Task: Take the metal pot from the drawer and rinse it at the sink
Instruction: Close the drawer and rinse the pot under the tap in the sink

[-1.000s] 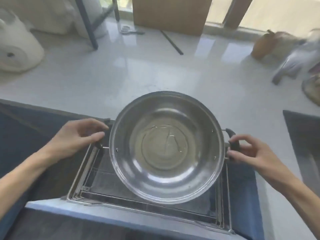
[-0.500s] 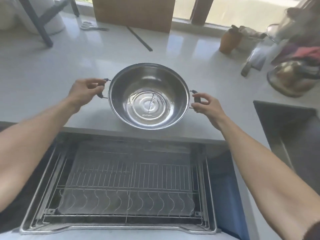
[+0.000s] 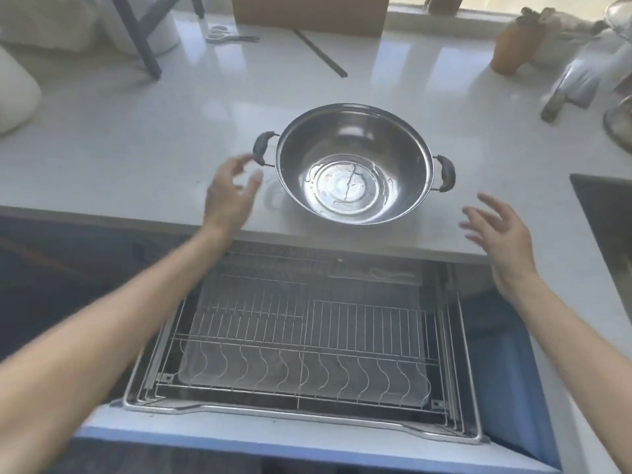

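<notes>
the pot (image 3: 355, 165) sits on the pale glossy counter (image 3: 136, 138), near its front edge, a little water in the bottom and black handles at 9 and 3 o'clock. the left hand (image 3: 229, 193) hovers just beside the 9 o'clock handle, fingers loosely spread, holding nothing. the right hand (image 3: 500, 234) is spread wide and empty, at 4 o'clock from the pot and apart from it. below the counter the drawer (image 3: 301, 336) stands pulled out, its wire rack bare. the dark sink (image 3: 605, 213) lies at the right edge. scissors (image 3: 227, 35), a cardboard box (image 3: 307, 13) and a brown jar (image 3: 513, 49) lie toward 12 o'clock by the bright window.
</notes>
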`<state>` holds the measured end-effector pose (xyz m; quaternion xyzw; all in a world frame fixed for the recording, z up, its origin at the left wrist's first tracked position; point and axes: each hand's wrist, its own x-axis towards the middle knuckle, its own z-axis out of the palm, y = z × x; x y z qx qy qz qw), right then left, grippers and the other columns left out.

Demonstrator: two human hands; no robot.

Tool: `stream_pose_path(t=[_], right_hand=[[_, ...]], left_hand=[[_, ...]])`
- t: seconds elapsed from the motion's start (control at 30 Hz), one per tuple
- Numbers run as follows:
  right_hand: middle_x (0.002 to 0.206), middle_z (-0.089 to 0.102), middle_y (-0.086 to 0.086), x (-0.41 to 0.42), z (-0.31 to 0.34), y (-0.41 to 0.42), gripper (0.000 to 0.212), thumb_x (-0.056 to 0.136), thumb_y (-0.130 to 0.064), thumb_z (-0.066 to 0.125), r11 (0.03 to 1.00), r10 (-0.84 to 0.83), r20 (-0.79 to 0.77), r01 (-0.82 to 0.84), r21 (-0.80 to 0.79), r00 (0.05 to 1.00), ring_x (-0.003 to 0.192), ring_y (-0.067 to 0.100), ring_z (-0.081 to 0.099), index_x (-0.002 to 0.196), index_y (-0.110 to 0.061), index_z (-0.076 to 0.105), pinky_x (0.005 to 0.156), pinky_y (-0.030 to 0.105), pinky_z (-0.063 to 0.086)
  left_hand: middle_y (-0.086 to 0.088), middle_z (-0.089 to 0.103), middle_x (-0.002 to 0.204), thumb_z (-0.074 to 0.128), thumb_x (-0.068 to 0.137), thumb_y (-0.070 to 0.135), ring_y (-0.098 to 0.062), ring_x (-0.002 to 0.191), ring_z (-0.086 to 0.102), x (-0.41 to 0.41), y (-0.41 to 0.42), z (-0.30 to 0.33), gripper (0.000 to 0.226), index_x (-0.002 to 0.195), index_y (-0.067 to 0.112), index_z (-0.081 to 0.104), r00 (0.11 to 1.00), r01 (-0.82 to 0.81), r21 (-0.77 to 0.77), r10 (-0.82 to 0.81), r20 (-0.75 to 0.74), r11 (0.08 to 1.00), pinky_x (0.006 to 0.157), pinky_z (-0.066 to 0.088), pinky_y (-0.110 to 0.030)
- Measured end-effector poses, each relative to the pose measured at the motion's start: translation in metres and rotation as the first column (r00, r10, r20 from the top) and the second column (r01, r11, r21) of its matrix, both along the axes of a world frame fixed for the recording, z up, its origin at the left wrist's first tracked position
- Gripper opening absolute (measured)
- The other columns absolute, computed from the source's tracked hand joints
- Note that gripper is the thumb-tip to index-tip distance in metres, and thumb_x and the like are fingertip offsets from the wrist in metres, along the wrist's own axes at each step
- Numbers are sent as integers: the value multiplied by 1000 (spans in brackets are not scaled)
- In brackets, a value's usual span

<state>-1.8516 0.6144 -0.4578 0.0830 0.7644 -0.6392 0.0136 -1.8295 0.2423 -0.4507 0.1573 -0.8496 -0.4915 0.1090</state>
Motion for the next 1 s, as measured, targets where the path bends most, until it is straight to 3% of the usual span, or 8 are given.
stream_pose_path(t=[0.2,0.27,0.4,0.53,0.67,0.8,0.9,1.0], right_hand=[[71,69,4,255,-8,-7,29,69,-38,73,977,54,83,-36,-208,995,58,12,59,91,-20,70,61,18,52],[65,68,9,317,-19,-16,16,71,-24,65,971,67,172,-24,-239,983,53,15,58,85,-20,72,55,20,50],[78,71,15,389,-40,-32,32,67,-40,73,989,101,343,-57,-137,934,61,15,61,88,-16,69,61,21,52],[85,69,13,421,-75,-41,12,80,-4,67,995,93,421,-65,-80,902,64,11,62,91,-10,66,61,17,50],[88,69,3,427,-125,-56,11,82,-11,69,984,171,422,-176,-28,890,77,7,64,91,-16,66,74,22,50],[97,65,-10,406,-176,-78,20,81,-24,69,938,251,400,-324,126,882,85,6,62,100,-26,62,82,20,45],[107,60,-3,381,-229,-95,34,84,-27,64,865,305,398,-427,265,865,97,15,56,117,-24,55,86,26,41],[98,62,2,360,-263,-108,24,88,-26,58,827,331,356,-450,337,874,93,21,57,112,-20,58,78,29,40]], left_hand=[[14,69,97,57,87,25,-5,90,65,224,69,-14,20,103,20,67,939,340,132,-329,-104,931,80,49,-14],[14,68,89,58,86,21,-4,84,64,285,78,-36,16,99,23,68,909,415,130,-416,-16,901,75,48,-16],[14,67,87,58,84,34,-4,79,64,378,84,-79,18,100,42,62,841,451,157,-477,255,879,74,52,-25],[16,67,93,54,79,47,-6,79,63,416,84,-112,22,98,58,57,812,410,126,-424,402,904,76,51,-24],[14,66,92,53,77,48,-8,68,54,403,91,-151,37,113,44,57,800,402,32,-368,475,915,74,47,-28],[9,66,113,58,79,24,-18,95,60,375,94,-192,36,113,36,57,810,332,-9,-280,516,943,89,47,-35],[3,66,117,63,76,19,-21,108,59,362,86,-237,39,114,28,60,822,282,-20,-231,521,959,90,44,-30],[-8,68,100,66,75,7,-25,98,62,356,83,-262,27,102,10,67,896,218,-22,-192,400,976,86,45,-28]])
